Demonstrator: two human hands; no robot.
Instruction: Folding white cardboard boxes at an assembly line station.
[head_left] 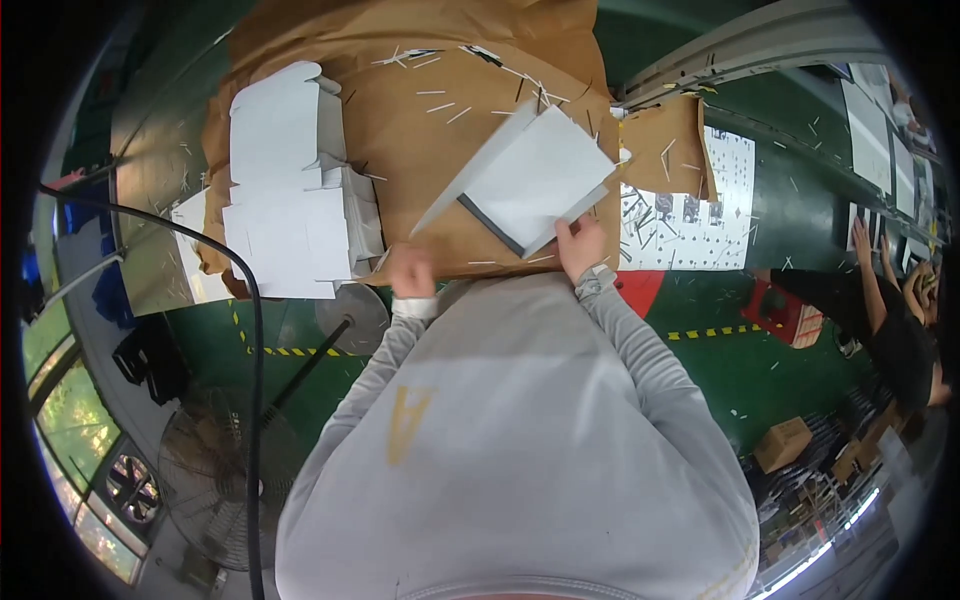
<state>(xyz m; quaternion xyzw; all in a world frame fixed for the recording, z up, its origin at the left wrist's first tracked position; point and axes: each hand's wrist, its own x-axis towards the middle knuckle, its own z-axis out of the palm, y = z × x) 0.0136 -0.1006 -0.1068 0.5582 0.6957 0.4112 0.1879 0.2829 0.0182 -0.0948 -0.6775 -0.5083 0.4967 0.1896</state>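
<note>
A flat white paperboard piece lies tilted on the brown paper in front of me, with a narrow flap on its left side and a dark strip along its near-left edge. My right hand is closed on its near corner, thumb on top. At the near edge of the brown paper, my left hand is apart from the piece and blurred, its fingers seemingly curled. Whether it holds anything does not show. To its left stands a stack of white die-cut paperboard blanks.
Thin white and dark offcut strips lie scattered on the brown paper. A printed white sheet is at the right. A black cable hangs at the left, near a floor fan. A co-worker is at the far right.
</note>
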